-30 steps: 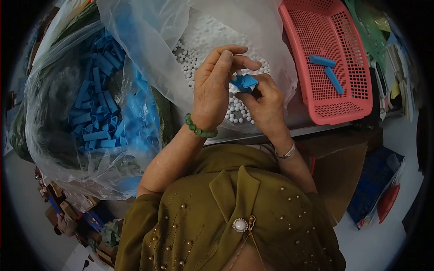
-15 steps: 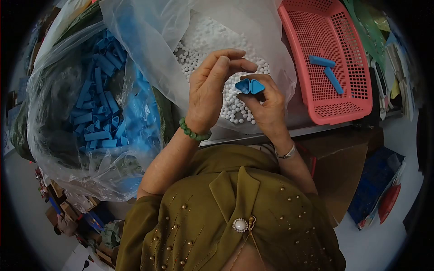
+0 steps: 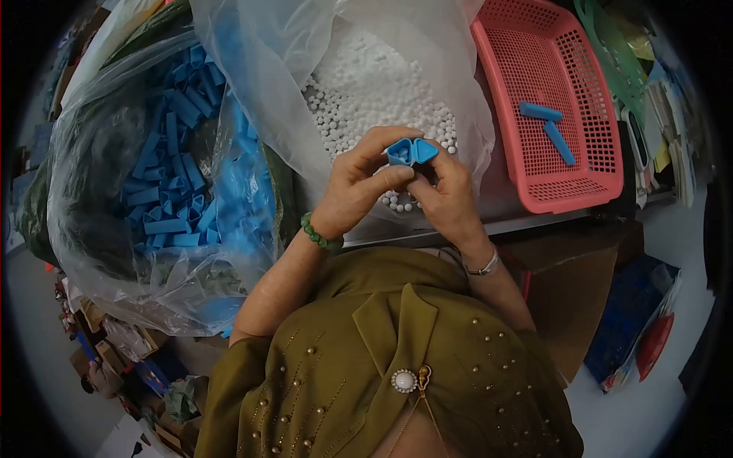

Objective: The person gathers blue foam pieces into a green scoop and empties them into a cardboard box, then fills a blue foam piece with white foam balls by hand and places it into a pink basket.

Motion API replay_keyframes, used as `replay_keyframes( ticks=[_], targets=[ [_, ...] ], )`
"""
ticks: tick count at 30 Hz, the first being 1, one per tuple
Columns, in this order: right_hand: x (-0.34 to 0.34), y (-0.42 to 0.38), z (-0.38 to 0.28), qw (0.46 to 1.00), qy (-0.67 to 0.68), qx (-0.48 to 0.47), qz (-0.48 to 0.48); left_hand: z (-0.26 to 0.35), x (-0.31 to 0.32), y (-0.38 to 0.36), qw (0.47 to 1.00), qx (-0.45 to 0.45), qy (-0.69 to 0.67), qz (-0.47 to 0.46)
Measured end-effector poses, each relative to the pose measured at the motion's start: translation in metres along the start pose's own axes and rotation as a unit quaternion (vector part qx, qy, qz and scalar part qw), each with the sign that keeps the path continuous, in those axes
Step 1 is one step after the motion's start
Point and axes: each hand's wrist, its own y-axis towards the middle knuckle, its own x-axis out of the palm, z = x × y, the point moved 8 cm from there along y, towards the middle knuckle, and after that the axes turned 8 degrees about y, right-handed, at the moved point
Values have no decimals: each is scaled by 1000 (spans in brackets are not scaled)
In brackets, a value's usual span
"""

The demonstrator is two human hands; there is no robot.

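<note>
A small blue triangular tube (image 3: pixel 399 153) stands upright between my two hands, its hinged triangular lid (image 3: pixel 425 151) swung out to the right. Small round pieces show inside its mouth. My left hand (image 3: pixel 353 182), wearing a green bead bracelet, pinches the tube's left side between thumb and fingers. From the right, my right hand (image 3: pixel 450 192) grips the tube and its lid; some of its fingers are hidden. Just beyond the hands, many small white balls (image 3: pixel 366 84) lie spread on a clear plastic sheet.
On the left, a clear plastic bag (image 3: pixel 84 221) holds many blue triangular tubes (image 3: pixel 183 107). To the right is a pink mesh basket (image 3: pixel 527 200) with two blue tubes (image 3: pixel 559 143) in it. A cardboard box (image 3: pixel 569 294) sits below the table edge on the right.
My left hand has come down and right from above the tube and now grips it beside my right hand. Round pieces now show in the tube's mouth.
</note>
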Motion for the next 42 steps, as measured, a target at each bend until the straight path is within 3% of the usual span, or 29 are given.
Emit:
replay_keyframes(
  ticks=[2, 4, 7, 10, 12, 17, 22, 27, 29, 30, 32, 33, 35, 36, 37, 39, 40, 42],
  targets=[
    [6, 0, 5, 996, 65, 51, -32, 0, -7, -5, 1000, -14, -10, 9],
    [16, -2, 17, 917, 369, 136, -68, 0, -11, -8, 999, -27, -20, 18],
    [21, -1, 14, 881, 441, 131, -110, 3, -12, -10, 999, -12, -32, 11],
    [28, -2, 2, 861, 472, 133, -134, 18, -9, -13, 995, 70, 71, -29],
    [27, -2, 5, 867, 456, 137, -148, 24, -3, -17, 995, 35, 76, -50],
    [34, -6, -4, 846, 490, 133, -165, 29, 0, -20, 988, 69, 118, -75],
    [27, -9, -10, 899, 416, 122, -60, 33, 5, -21, 972, 139, 184, -49],
    [24, -8, -15, 911, 385, 129, -78, 44, 9, -24, 936, 126, 329, -19],
    [25, -12, -24, 932, 344, 94, -67, 57, 13, -31, 918, 162, 361, -24],
    [20, -17, -33, 948, 308, 71, -44, 64, 14, -36, 929, 162, 329, -45],
    [1, -26, -65, 930, 352, -22, -100, 94, -5, -45, 951, 201, 233, -39],
    [-29, -31, -79, 941, 320, -102, -48, 106, -33, -47, 941, 210, 263, 40],
    [-95, -48, -108, 951, 173, -242, 81, 114, -124, -60, 861, 193, 431, 190],
    [-123, -56, -120, 940, 57, -299, 156, 111, -168, -67, 825, 126, 475, 280],
    [-145, -52, -115, 939, 59, -302, 155, 110, -206, -77, 777, 58, 509, 366],
    [-195, -48, -91, 910, -141, -184, 345, 110, -249, -88, 632, 3, 663, 401],
    [-195, -46, -85, 909, -139, -187, 346, 111, -264, -89, 631, 6, 663, 402],
    [-192, -38, -69, 904, -194, -135, 355, 103, -288, -90, 574, -96, 732, 355]
  ],
)
